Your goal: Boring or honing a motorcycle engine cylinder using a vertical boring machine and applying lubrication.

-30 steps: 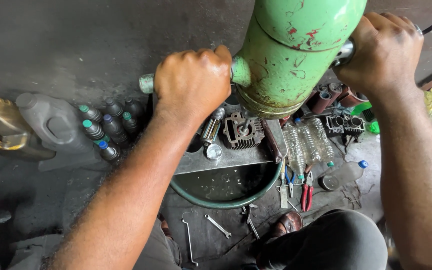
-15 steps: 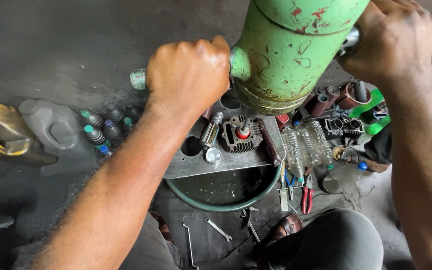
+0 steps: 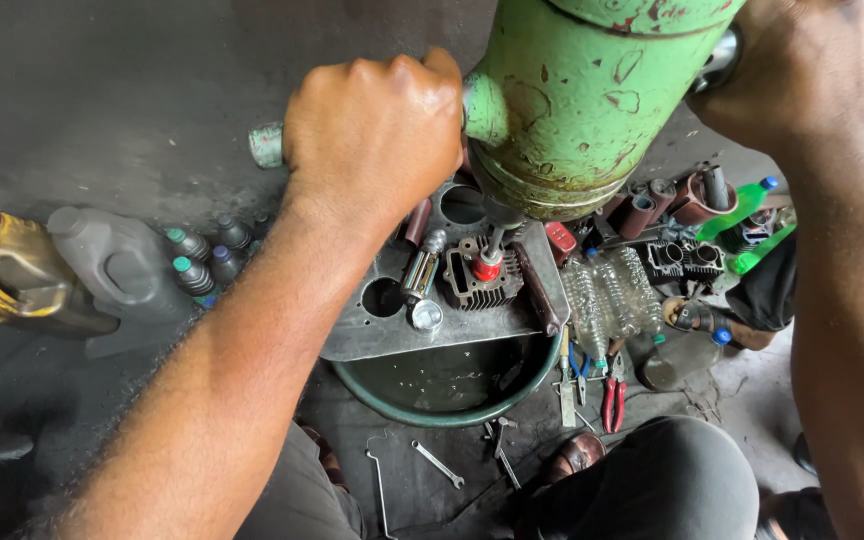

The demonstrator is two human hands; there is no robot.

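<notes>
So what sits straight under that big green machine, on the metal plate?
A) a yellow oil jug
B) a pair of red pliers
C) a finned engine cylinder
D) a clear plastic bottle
C: the finned engine cylinder sits on the metal plate under the green machine, whose shaft reaches down to it.

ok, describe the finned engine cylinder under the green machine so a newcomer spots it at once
Find the big green machine body gripped by the left hand and right hand. Below it a grey metal plate lies across a green basin. The finned cylinder sits on that plate: dark, ribbed, the only part with a red-tipped shaft entering it.
</notes>
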